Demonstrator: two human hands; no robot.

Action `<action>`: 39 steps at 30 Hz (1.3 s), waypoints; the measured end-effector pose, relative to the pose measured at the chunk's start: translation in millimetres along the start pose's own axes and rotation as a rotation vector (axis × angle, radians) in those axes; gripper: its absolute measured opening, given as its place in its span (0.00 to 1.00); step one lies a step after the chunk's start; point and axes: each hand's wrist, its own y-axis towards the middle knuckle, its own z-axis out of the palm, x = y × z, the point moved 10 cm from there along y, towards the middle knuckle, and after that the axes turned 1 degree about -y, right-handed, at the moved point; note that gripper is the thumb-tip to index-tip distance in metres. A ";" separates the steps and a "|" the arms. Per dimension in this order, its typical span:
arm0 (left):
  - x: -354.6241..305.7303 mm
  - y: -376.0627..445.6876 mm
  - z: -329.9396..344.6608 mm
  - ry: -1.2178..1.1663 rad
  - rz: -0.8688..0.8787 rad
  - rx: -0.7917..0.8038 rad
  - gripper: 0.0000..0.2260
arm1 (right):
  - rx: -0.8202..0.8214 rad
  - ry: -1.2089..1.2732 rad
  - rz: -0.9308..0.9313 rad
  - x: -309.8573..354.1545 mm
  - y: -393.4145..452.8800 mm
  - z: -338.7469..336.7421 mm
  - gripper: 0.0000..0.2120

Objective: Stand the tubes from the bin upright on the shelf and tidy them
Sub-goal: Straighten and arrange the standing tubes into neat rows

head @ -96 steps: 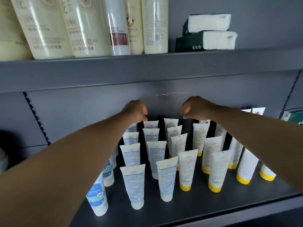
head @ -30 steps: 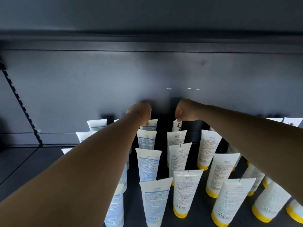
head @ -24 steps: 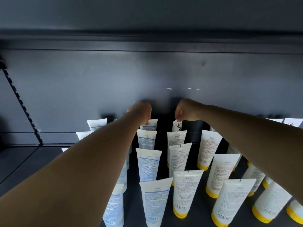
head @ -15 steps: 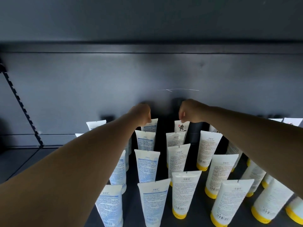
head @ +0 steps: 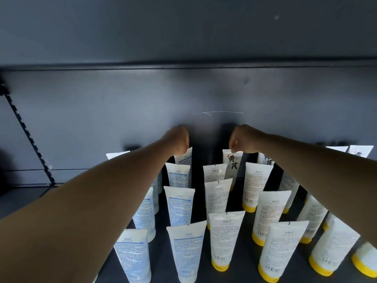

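Fingers of the left hand point(head: 177, 142) are curled round the top of the rearmost blue-print tube point(head: 184, 160), and those of the right hand point(head: 242, 140) pinch the crimp of the rear tube with black characters point(head: 232, 163). Since half a second ago both hands have kept these holds; the view has tipped slightly, so the rows sit a little higher in frame. From left to right, blue-labelled tubes point(head: 179, 207) stand upright on their caps, then yellow-capped tubes point(head: 224, 240), in rows running to the back. They stand on a dark shelf point(head: 244, 260) against a dark grey back panel point(head: 122, 111) bearing a pale scratch point(head: 217, 112), a notched upright point(head: 26, 131) at far left.
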 end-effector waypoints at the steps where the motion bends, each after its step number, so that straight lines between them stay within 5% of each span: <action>1: -1.7 -0.7 -0.8 -0.016 0.007 -0.014 0.12 | 0.002 -0.004 -0.007 1.6 1.2 1.7 0.09; 13: -23.1 -12.2 4.9 0.128 0.255 0.143 0.19 | 0.032 0.013 0.000 -0.4 4.7 3.4 0.09; 22: -30.7 -6.1 3.4 0.215 0.340 0.105 0.11 | 0.048 0.003 -0.001 0.5 4.3 3.8 0.10; 39: -37.7 13.4 7.4 0.072 0.187 0.011 0.11 | 0.042 0.012 0.025 -4.1 5.5 5.6 0.12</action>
